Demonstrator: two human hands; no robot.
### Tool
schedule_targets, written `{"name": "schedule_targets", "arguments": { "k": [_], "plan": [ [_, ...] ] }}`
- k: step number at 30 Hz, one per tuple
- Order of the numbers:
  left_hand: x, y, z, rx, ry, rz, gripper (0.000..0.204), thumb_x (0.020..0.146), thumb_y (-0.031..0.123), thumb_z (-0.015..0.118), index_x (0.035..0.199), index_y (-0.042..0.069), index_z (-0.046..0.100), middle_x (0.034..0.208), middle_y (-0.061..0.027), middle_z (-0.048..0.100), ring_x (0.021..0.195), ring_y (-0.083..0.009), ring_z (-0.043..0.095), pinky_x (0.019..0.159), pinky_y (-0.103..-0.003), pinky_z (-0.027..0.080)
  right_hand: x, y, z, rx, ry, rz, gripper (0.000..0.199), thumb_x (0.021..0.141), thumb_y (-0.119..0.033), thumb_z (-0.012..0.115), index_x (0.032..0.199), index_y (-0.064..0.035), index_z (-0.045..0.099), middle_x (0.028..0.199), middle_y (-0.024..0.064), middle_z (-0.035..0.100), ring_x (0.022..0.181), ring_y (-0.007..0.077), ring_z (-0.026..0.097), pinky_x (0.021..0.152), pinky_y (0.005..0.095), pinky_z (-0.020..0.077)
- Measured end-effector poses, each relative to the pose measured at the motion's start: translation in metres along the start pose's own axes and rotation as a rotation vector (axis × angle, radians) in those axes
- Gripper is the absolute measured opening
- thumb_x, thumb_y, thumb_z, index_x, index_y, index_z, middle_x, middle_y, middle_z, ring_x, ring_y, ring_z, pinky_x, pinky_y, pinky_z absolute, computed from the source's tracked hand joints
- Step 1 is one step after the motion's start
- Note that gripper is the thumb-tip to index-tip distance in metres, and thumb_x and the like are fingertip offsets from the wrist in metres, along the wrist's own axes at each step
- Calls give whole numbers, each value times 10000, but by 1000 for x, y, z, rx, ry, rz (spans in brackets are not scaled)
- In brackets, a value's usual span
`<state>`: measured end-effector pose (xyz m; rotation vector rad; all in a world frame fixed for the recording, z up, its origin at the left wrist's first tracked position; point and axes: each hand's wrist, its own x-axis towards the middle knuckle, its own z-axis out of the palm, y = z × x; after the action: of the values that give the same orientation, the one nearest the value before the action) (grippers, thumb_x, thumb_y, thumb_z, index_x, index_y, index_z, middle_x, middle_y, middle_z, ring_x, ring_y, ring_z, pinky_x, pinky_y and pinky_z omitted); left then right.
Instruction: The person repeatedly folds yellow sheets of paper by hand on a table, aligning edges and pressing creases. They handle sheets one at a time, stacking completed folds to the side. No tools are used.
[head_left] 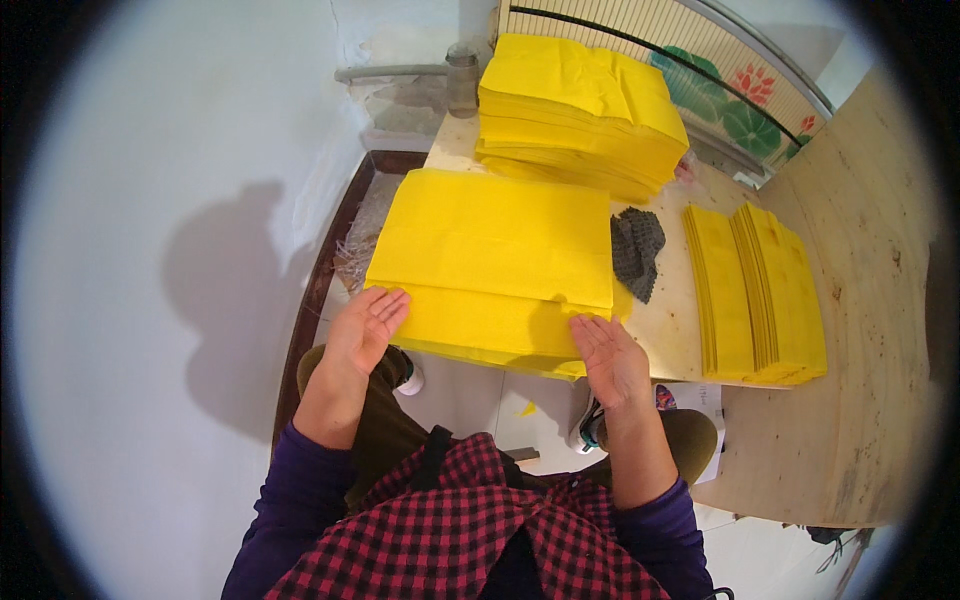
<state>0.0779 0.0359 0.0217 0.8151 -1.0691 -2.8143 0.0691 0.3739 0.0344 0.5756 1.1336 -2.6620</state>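
A broad yellow sheet of paper or thin cloth [495,240] lies in front of me on a pale wooden board, with a crease or layer edge running across its near part. My left hand [368,330] touches its near left corner, fingers stretched out and lying flat. At the near right corner, my right hand [610,358] rests with straight fingers on the yellow strip below the crease. Neither hand visibly grips anything, though the undersides of the fingers are hidden. More yellow layers show beneath the sheet along its near edge.
Behind stands a thick stack of yellow sheets [580,115], beside a clear bottle [462,82]. A dark grey cloth [637,250] lies right of the sheet. Farther right, folded yellow bundles [765,295] stand by a tall wooden panel [860,300]. A white wall [140,330] bounds the left.
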Motion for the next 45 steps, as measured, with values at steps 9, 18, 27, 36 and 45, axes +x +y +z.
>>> {"name": "schedule_targets", "arguments": {
  "k": [9,18,27,36,45],
  "plan": [
    [27,20,-8,12,-12,-41,367,964,170,469,1254,-53,443,1334,-230,467,1239,-366,462,1070,-486,371,24,-34,-14,-18,43,38,544,1021,-243,424,1346,154,246,1339,314,412,1213,385,497,1048,417,437],
    [66,53,-11,300,-152,-92,353,970,224,468,1229,-8,529,1248,-149,600,1169,-273,552,1017,-435,411,63,-66,-18,-396,-157,72,331,986,-214,505,1202,36,524,1130,173,624,1076,258,610,926,344,501],
    [139,77,-1,581,-362,-133,317,973,254,503,1171,14,565,1035,-99,687,903,-166,660,771,-296,521,121,-82,4,-722,-65,27,303,967,-170,532,1192,33,536,1090,95,643,984,174,627,858,290,500],
    [185,80,43,584,-175,-46,271,907,91,597,1154,-15,559,1034,-114,665,910,-215,656,776,-321,533,169,-91,32,-795,18,-47,290,923,-164,602,1149,12,560,978,72,644,832,170,627,700,302,509],
    [206,94,60,730,-279,-73,325,855,3,636,1168,-44,564,1085,-129,659,959,-230,655,850,-325,522,202,-109,34,-919,-34,33,204,862,-130,686,1016,-8,632,844,47,653,740,154,617,659,279,490]
  ]
}}
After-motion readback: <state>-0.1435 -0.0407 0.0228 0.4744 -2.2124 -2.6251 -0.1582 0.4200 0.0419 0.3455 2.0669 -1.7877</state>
